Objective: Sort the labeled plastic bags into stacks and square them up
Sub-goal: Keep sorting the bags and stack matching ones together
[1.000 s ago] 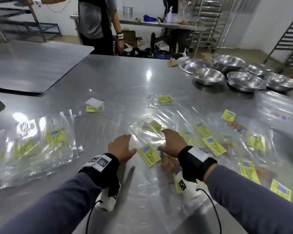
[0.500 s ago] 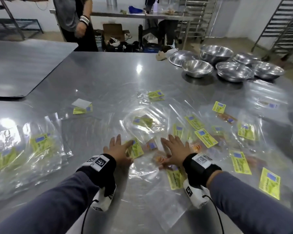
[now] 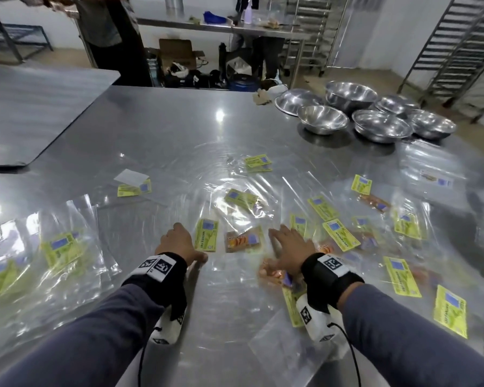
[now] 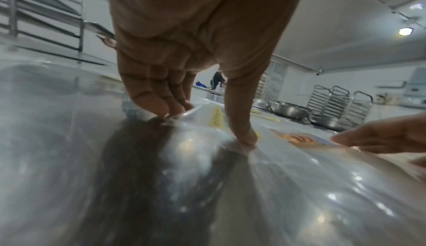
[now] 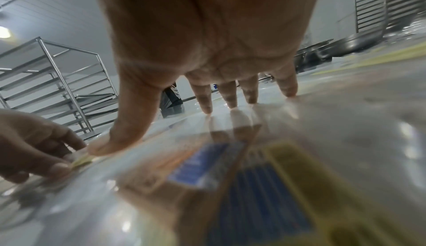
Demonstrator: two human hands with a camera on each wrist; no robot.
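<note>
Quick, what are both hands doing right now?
Left hand: open, fingertips pressing a clear plastic bag.
Right hand: open, fingers spread flat on the bags.

my left hand point(image 4: 184, 49) has fingertips point(image 4: 159, 108) and thumb pressing down on a clear bag point(image 4: 265, 159), right hand point(image 4: 380, 137) just beside it

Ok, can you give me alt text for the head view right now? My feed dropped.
Both hands press flat on clear plastic bags spread over a steel table: left hand beside a yellow-labeled bag, right hand just right of an orange-labeled bag. More yellow-labeled bags scatter to the right, a loose pile lies at left, and steel bowls sit at the far right.
</note>
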